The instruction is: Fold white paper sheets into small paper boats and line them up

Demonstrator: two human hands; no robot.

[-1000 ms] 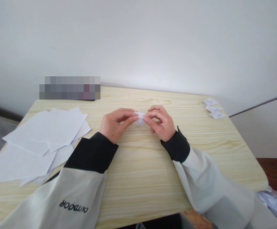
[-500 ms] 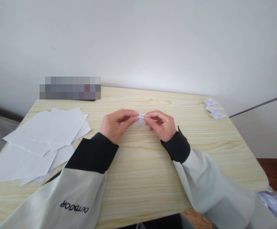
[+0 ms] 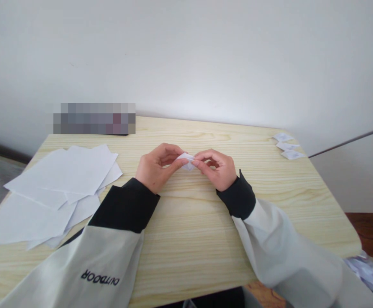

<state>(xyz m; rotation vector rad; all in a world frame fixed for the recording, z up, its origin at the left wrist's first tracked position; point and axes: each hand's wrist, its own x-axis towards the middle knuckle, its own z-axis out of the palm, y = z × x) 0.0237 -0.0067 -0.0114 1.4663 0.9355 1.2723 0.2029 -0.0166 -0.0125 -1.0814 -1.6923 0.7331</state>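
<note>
The left hand [image 3: 154, 169] and right hand [image 3: 221, 169] both pinch the folded paper [image 3: 186, 156] over the counter's [image 3: 186, 218] middle; it now shows more surface (probably easier to work), loose sheets [image 3: 83, 169] at nine o'clock.

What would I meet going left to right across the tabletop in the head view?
Loose white sheets → left hand → small folded paper held between the hands → right hand → three folded paper pieces.

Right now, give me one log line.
left hand: pinching small folded white paper; right hand: pinching same paper; flat white paper sheets: on pale wood-grain table
</note>
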